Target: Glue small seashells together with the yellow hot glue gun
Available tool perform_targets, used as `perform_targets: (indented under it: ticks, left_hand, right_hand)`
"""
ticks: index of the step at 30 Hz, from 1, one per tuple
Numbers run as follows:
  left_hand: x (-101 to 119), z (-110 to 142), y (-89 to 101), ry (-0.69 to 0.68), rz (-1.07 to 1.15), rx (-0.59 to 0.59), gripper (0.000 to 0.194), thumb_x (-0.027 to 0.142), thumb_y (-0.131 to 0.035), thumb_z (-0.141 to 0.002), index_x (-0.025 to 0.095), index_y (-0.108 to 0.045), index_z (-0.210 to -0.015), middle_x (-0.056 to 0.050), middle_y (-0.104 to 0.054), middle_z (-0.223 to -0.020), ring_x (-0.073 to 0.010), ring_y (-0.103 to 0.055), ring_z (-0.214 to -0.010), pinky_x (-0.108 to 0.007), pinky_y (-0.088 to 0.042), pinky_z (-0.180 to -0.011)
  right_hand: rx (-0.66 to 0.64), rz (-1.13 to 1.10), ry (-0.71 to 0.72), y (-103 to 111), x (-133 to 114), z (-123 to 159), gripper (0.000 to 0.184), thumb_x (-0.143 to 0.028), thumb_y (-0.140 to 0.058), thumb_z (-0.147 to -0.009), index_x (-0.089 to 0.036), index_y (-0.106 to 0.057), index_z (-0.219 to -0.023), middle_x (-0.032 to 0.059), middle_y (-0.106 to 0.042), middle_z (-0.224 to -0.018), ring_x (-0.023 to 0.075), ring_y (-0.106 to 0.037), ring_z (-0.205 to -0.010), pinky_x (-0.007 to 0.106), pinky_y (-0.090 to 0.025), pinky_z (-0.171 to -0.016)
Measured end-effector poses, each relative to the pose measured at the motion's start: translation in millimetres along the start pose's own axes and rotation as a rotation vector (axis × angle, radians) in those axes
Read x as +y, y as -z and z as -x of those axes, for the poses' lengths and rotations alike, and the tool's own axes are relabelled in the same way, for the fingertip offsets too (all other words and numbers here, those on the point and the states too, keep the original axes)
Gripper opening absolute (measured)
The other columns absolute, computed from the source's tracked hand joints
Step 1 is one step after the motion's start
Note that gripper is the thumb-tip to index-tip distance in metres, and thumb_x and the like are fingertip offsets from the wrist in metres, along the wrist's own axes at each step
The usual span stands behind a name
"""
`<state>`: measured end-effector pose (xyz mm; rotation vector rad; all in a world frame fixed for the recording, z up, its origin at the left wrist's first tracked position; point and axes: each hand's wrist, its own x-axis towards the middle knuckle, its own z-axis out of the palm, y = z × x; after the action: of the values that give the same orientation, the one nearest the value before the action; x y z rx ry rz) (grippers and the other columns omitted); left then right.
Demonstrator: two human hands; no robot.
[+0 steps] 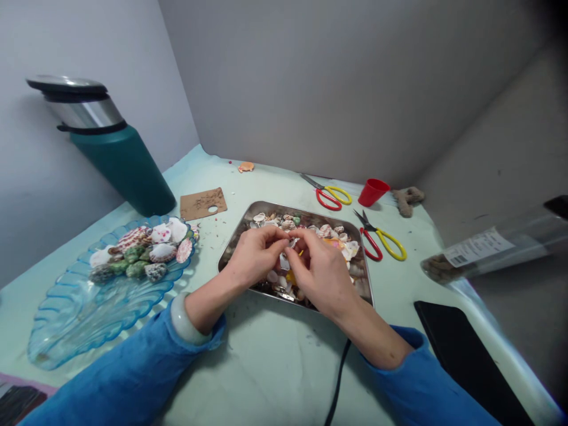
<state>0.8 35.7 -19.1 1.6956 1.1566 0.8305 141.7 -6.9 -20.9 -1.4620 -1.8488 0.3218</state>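
Note:
Both my hands meet over a metal tray (367, 290) filled with small shells and bits of yellow and white. My left hand (257, 253) is closed in a pinch, thumb against fingertips. Facing it, my right hand (322, 269) pinches too, its fingertips almost touching the left ones. A small whitish, shiny piece shows between the fingertips, too small to name. Beneath the hands, white shells (271, 276) and a silvery metal piece (284, 294) lie in the tray.
Left stands a blue glass dish (89, 319) bearing shells and green stones, with a teal bottle (128, 165) behind. Scissors (332, 192), more scissors (381, 236) and a red cup (373, 192) lie beyond the tray. A black flat object (461, 349) and a clear tube (497, 248) are right.

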Motion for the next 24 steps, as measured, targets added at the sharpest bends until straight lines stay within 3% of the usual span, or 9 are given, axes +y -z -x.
perform_targets:
  ticks: [24]
  left_hand:
    - [0.1,-1.0,0.4,-0.021,0.034,-0.013,0.014,0.022,-0.052,-0.08,0.016,-0.064,-0.079,0.003,-0.055,-0.055,-0.0085,-0.052,-0.044,-0.018,-0.039,-0.044]
  right_hand:
    - [0.012,-0.035,0.007,1.4,-0.1,1.3,0.02,-0.023,-0.051,-0.088,-0.018,-0.059,-0.106,0.0023,-0.065,-0.077,0.0154,-0.058,-0.067,0.026,-0.04,-0.06]
